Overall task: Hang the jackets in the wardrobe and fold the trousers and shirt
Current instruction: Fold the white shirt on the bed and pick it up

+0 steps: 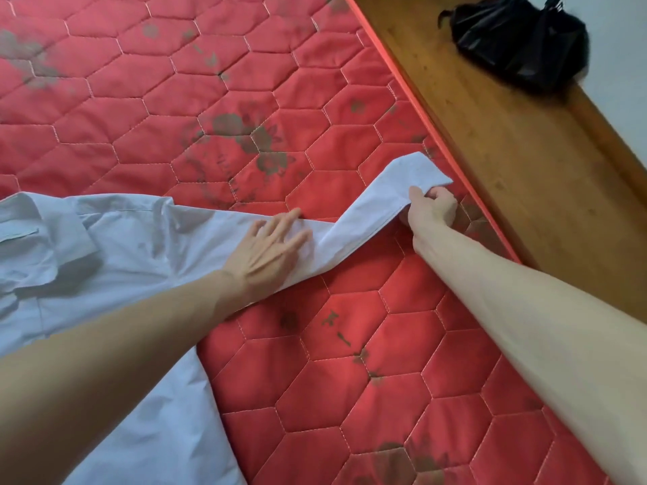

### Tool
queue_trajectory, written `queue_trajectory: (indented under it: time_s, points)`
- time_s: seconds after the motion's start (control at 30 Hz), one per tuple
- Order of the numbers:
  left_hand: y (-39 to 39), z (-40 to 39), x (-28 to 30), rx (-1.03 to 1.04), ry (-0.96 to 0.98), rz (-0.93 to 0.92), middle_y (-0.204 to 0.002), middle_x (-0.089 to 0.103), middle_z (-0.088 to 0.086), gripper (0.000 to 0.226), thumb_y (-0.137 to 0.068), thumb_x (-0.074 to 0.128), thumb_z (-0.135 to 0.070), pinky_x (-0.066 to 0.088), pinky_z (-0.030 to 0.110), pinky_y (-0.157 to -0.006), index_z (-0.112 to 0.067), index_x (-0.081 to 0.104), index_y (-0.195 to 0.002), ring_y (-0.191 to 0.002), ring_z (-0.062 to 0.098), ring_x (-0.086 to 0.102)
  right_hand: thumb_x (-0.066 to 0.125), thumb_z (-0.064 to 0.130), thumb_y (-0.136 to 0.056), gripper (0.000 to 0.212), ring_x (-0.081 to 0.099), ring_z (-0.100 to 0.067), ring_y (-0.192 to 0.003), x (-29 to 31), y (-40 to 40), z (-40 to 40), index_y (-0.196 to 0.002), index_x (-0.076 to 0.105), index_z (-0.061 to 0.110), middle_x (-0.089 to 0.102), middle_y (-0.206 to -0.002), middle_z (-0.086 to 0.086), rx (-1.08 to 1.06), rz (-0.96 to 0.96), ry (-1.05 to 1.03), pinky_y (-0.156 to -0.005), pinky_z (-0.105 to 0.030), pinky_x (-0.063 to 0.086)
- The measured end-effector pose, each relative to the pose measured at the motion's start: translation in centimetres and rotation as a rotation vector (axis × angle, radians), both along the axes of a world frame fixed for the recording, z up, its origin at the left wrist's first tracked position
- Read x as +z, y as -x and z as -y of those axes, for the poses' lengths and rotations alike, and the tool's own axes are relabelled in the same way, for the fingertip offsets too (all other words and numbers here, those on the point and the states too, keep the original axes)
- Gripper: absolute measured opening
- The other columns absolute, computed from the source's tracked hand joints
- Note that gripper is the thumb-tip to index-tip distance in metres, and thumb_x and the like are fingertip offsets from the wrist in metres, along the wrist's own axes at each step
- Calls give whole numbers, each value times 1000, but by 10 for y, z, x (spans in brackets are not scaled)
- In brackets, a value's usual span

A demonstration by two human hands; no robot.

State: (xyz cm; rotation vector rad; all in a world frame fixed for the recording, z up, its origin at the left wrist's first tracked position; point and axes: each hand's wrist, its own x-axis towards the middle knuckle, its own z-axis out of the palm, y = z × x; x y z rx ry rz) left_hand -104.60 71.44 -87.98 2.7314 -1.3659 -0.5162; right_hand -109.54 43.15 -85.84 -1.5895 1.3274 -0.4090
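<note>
- While the pale blue cotton shirt (pixel 133 239) lies spread on the red quilted mattress with hexagon stitching (pixel 350 362), its collar sits at far left, rumpled, and the body runs toward the lower left edge of view.
- Fabric near the collar shows soft creases; the lower hem passes out of sight under the left forearm.
- Left hand (pixel 269 246) rests flat on the upper sleeve, fingers straight and slightly spread, palm down, pinning the cloth to the mattress.
- Long sleeve (pixel 367 211) stretches rightward from under that hand, rising a little off the mattress toward the cuff.
- Right hand (pixel 432 204) grips the sleeve near its cuff, thumb on top and fingers curled beneath; the cuff end fans out beyond the knuckles.
- Judgement: the step in hand is drawing the sleeve straight before folding it across the shirt body.
- To do it well: keep the left palm firm at the shoulder seam so the body does not drag; pull with even, light tension; lay the sleeve flat without twist; then carry the cuff over toward the left, edges aligned.
- Risk: too strong a pull would skew the body and deepen creases.
- Brown wooden bed frame ledge (pixel 525 169) runs along the mattress's right edge.
- Crumpled black plastic bag (pixel 518 40) sits on that ledge, well apart from the shirt.
</note>
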Motion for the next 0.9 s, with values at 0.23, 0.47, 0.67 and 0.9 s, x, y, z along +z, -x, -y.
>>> queue_trajectory:
  time_s: [0.23, 0.47, 0.67, 0.9]
  points:
    - [-24, 49, 20, 391, 209, -76, -101, 68, 7, 8, -99, 50, -17, 30, 45, -90, -13, 57, -100, -103, 35, 56, 59, 19, -97, 9, 60, 5, -67, 15, 44, 13, -92, 59, 12, 66, -80, 8, -225, 237, 228, -70, -18, 49]
    - [-28, 40, 16, 661, 392, 191, -127, 50, 18, 39, -98, 60, -26, 35, 52, -98, -9, 51, -132, -117, 40, 45, 73, 30, -92, 26, 74, -23, -86, -12, 72, 27, -102, 69, 6, 72, -98, -7, -434, 175, -358, -73, -35, 64]
    - [39, -25, -12, 704, 363, 187, -146, 39, 19, 49, -101, 47, -35, 27, 58, -111, -10, 41, -143, -136, 40, 37, 65, 13, -99, 9, 77, -28, -89, -19, 82, 50, -107, 62, 10, 73, -116, -19, -380, 115, -275, -58, -30, 61]
    - [51, -72, -34, 546, 29, 25, -176, 0, 3, 84, -94, 24, -76, -1, 72, -121, -35, 11, -166, -160, 33, -13, 71, 20, -80, 21, 75, -34, -97, -29, 132, 51, -97, 64, 10, 72, -105, -13, -592, 57, -115, -80, -47, 64]
